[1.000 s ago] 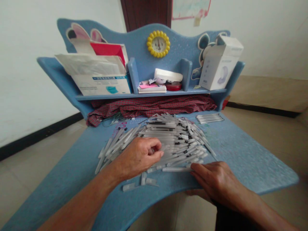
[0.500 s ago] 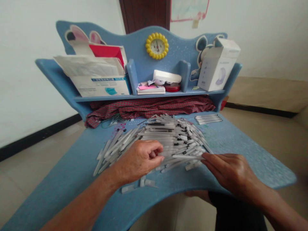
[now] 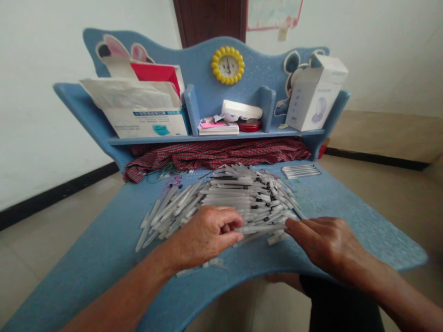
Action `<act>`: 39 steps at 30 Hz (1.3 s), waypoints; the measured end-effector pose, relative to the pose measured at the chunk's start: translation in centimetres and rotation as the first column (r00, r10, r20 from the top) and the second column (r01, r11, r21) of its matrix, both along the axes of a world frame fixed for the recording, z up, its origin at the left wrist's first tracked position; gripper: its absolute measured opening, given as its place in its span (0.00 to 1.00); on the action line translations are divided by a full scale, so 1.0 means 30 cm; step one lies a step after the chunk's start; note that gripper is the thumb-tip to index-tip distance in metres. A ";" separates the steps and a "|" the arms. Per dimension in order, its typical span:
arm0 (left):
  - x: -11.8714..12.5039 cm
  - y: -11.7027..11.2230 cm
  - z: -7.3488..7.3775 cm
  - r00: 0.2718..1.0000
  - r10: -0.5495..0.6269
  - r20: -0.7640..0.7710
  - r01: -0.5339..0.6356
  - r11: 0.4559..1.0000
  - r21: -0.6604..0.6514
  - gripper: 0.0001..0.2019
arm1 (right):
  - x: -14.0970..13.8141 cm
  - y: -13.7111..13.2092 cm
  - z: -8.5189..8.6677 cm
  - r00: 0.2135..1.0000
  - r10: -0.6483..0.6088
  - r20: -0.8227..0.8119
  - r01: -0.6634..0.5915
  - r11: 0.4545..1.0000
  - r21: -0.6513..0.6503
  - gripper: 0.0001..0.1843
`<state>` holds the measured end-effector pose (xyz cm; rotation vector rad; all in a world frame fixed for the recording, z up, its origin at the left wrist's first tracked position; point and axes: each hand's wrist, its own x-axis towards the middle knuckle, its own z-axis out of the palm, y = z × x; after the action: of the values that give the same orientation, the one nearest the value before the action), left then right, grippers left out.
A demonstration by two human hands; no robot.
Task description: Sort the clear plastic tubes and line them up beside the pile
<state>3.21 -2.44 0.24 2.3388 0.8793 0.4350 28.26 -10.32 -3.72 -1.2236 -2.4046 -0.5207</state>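
The left hand (image 3: 207, 236) sits low in the centre of the frame, curled shut, with thumb and forefinger pinching the left end of one translucent tube (image 3: 263, 228). The tube lies level and reaches rightward to the right hand (image 3: 325, 242). That hand's fingers are stretched and pressed together, tips at the tube's other end; I cannot tell whether they grip it. Just above both hands, the pile of tubes (image 3: 238, 193) spreads over the blue worktop (image 3: 346, 216), too many to count. One small separate row (image 3: 301, 170) lies at upper right. Two short loose pieces (image 3: 214, 263) lie below the left hand.
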 end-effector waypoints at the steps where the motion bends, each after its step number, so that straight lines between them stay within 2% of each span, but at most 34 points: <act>1: 0.002 -0.001 0.000 1.000 0.009 0.002 -0.009 1.000 -0.030 0.02 | -0.004 0.001 0.004 1.000 0.004 0.016 -0.004 1.000 0.011 0.13; 6: 0.010 -0.005 0.013 0.993 0.107 0.045 -0.091 0.961 -0.260 0.04 | -0.013 0.015 0.038 0.999 0.012 0.032 -0.014 0.999 0.046 0.13; 9: 0.009 -0.010 0.022 0.985 0.140 0.098 -0.095 0.926 -0.366 0.06 | -0.007 0.024 0.052 0.998 0.063 -0.002 -0.063 0.995 0.073 0.13; 12: 0.006 -0.012 0.019 0.969 0.190 0.158 -0.094 0.874 -0.477 0.08 | 0.004 0.016 0.040 0.988 0.099 -0.116 -0.106 0.993 -0.051 0.10; 14: 0.003 -0.012 0.012 0.953 0.230 0.197 -0.081 0.820 -0.566 0.09 | 0.006 -0.002 0.021 0.977 0.065 -0.202 -0.100 0.981 -0.168 0.08; 16: 0.002 -0.013 0.003 0.933 0.267 0.241 -0.052 0.764 -0.643 0.09 | -0.001 -0.023 0.001 0.965 0.027 -0.261 -0.084 0.974 -0.209 0.08; 22: 0.007 -0.021 -0.009 0.862 0.363 0.355 0.047 0.640 -0.767 0.07 | -0.046 -0.060 -0.016 0.933 0.088 -0.349 -0.111 0.993 -0.045 0.11; 28: 0.007 -0.022 -0.036 0.856 0.349 0.381 0.136 0.560 -0.817 0.06 | -0.082 -0.080 0.011 0.939 0.140 -0.314 -0.144 0.989 0.008 0.10; 33: 0.012 -0.020 -0.056 0.875 0.334 0.351 0.129 0.537 -0.833 0.07 | -0.099 -0.086 0.000 0.954 0.144 -0.262 -0.144 0.989 0.019 0.11; 36: 0.005 -0.013 -0.052 0.907 0.281 0.315 0.110 0.563 -0.819 0.09 | -0.095 -0.082 0.013 0.946 0.141 -0.292 -0.150 0.989 -0.008 0.15; 39: -0.006 -0.013 -0.037 0.957 0.169 0.234 0.085 0.609 -0.789 0.10 | -0.080 -0.078 0.061 0.952 0.139 -0.274 -0.164 0.984 -0.069 0.19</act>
<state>3.03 -2.82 -0.86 1.3742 0.7654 0.2962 25.85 -12.67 -1.91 -1.0578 -2.2847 -0.1861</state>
